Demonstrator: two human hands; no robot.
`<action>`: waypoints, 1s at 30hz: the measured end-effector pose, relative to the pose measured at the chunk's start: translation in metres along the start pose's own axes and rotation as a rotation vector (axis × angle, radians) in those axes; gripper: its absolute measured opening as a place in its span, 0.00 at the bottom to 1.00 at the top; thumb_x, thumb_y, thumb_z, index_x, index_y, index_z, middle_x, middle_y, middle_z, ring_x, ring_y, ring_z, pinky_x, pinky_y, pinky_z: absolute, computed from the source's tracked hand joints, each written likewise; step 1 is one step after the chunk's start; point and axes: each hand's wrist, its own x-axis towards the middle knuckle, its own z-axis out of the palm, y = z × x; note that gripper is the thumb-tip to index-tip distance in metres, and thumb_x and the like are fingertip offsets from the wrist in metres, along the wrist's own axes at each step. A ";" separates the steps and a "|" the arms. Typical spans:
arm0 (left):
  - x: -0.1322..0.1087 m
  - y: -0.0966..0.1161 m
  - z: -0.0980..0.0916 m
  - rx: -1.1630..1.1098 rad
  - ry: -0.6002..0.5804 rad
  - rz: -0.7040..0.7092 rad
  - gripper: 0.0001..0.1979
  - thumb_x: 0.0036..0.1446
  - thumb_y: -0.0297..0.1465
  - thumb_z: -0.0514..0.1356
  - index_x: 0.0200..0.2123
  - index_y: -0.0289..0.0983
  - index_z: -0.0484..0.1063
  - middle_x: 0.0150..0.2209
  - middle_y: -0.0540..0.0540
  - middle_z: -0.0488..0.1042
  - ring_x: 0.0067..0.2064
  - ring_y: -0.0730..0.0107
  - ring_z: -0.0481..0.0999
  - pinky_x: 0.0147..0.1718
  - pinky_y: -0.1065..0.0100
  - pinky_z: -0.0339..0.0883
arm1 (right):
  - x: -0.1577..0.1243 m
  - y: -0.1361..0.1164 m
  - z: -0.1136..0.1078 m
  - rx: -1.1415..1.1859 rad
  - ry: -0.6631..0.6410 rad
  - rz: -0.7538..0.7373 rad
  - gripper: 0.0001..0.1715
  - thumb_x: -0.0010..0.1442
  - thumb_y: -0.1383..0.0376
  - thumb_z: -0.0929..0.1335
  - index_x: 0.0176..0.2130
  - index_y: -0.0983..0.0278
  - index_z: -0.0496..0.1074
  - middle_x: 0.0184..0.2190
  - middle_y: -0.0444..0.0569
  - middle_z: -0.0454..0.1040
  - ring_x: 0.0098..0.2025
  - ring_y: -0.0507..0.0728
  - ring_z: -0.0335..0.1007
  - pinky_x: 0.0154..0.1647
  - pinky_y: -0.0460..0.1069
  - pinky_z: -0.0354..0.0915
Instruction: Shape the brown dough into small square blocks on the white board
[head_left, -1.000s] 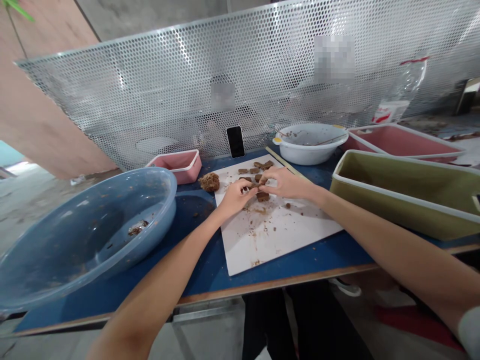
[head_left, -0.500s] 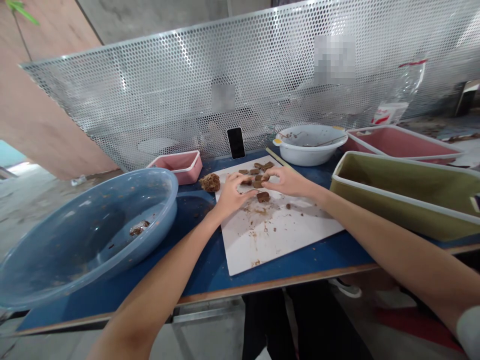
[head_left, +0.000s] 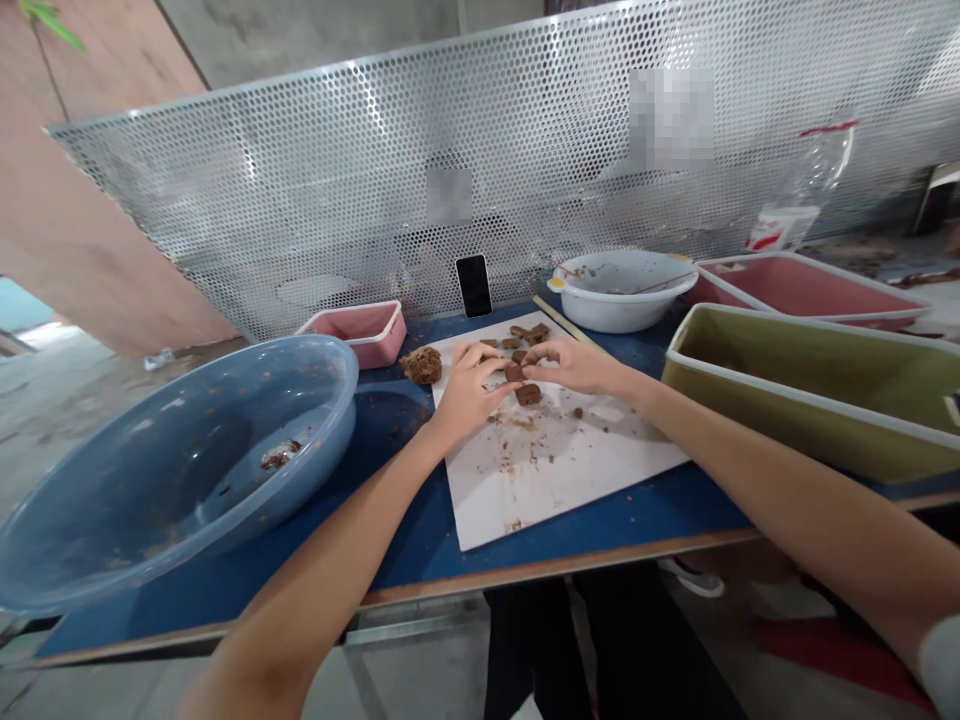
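Over the white board (head_left: 570,490), my left hand (head_left: 466,392) and my right hand (head_left: 571,366) meet from either side at a small brown block (head_left: 514,371) of clay-like material. The left thumb and fingertips press its left side; the right fingertips pinch its right side. Just nearer to me lies another brown block (head_left: 528,394). Several more brown pieces (head_left: 534,332) rest behind my hands, partly hidden by the fingers. Crumbs dot the board. A rough brown lump (head_left: 422,365) sits at the board's left edge.
A large blue basin (head_left: 187,440) tilts at the left, a small pink bin (head_left: 367,335) behind it. A phone (head_left: 474,286) leans on the perforated metal screen (head_left: 337,200). To the right are a white basin (head_left: 624,308), a green bin (head_left: 795,400), a pink bin (head_left: 825,285) and a plastic bottle (head_left: 795,200).
My left hand's fingers have moved right and closed in on the brown block by my right fingertips. The block looks slightly shifted and turned between both hands.
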 end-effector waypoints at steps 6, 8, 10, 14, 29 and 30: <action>-0.001 0.001 0.001 0.003 0.045 -0.032 0.19 0.69 0.51 0.72 0.51 0.42 0.87 0.48 0.41 0.80 0.52 0.52 0.77 0.58 0.47 0.74 | -0.001 -0.006 -0.002 0.006 0.016 0.018 0.26 0.68 0.43 0.72 0.43 0.62 0.86 0.40 0.53 0.84 0.42 0.62 0.77 0.44 0.56 0.67; -0.001 0.002 0.001 0.006 0.049 -0.043 0.20 0.69 0.51 0.72 0.51 0.43 0.87 0.48 0.41 0.81 0.51 0.53 0.77 0.58 0.47 0.74 | -0.001 -0.007 -0.002 0.016 0.026 0.027 0.26 0.66 0.43 0.73 0.43 0.62 0.86 0.40 0.53 0.84 0.41 0.62 0.77 0.45 0.56 0.67; 0.000 0.002 0.001 0.000 0.053 -0.044 0.19 0.69 0.51 0.73 0.50 0.43 0.87 0.48 0.42 0.81 0.51 0.53 0.77 0.57 0.47 0.74 | -0.001 -0.008 -0.002 0.023 0.033 0.026 0.26 0.66 0.43 0.73 0.43 0.62 0.85 0.41 0.54 0.85 0.42 0.63 0.77 0.45 0.56 0.68; -0.001 0.002 0.001 -0.028 0.061 -0.048 0.18 0.69 0.51 0.72 0.48 0.43 0.88 0.46 0.42 0.80 0.50 0.54 0.77 0.58 0.47 0.74 | -0.001 -0.006 -0.002 0.038 0.021 0.017 0.28 0.66 0.42 0.73 0.44 0.63 0.85 0.40 0.54 0.83 0.42 0.63 0.78 0.45 0.57 0.69; 0.004 0.008 -0.002 -0.303 -0.064 -0.387 0.19 0.71 0.51 0.71 0.41 0.41 0.88 0.45 0.41 0.86 0.48 0.55 0.83 0.53 0.53 0.76 | 0.000 0.001 -0.001 -0.051 0.143 -0.053 0.20 0.69 0.46 0.74 0.44 0.59 0.84 0.48 0.55 0.87 0.53 0.69 0.83 0.61 0.64 0.73; 0.004 0.009 -0.002 -0.324 -0.066 -0.407 0.19 0.71 0.51 0.71 0.41 0.41 0.88 0.45 0.41 0.86 0.47 0.56 0.84 0.51 0.54 0.77 | 0.000 0.000 -0.001 -0.058 0.144 -0.058 0.20 0.69 0.46 0.74 0.45 0.59 0.84 0.49 0.56 0.87 0.54 0.69 0.83 0.61 0.64 0.73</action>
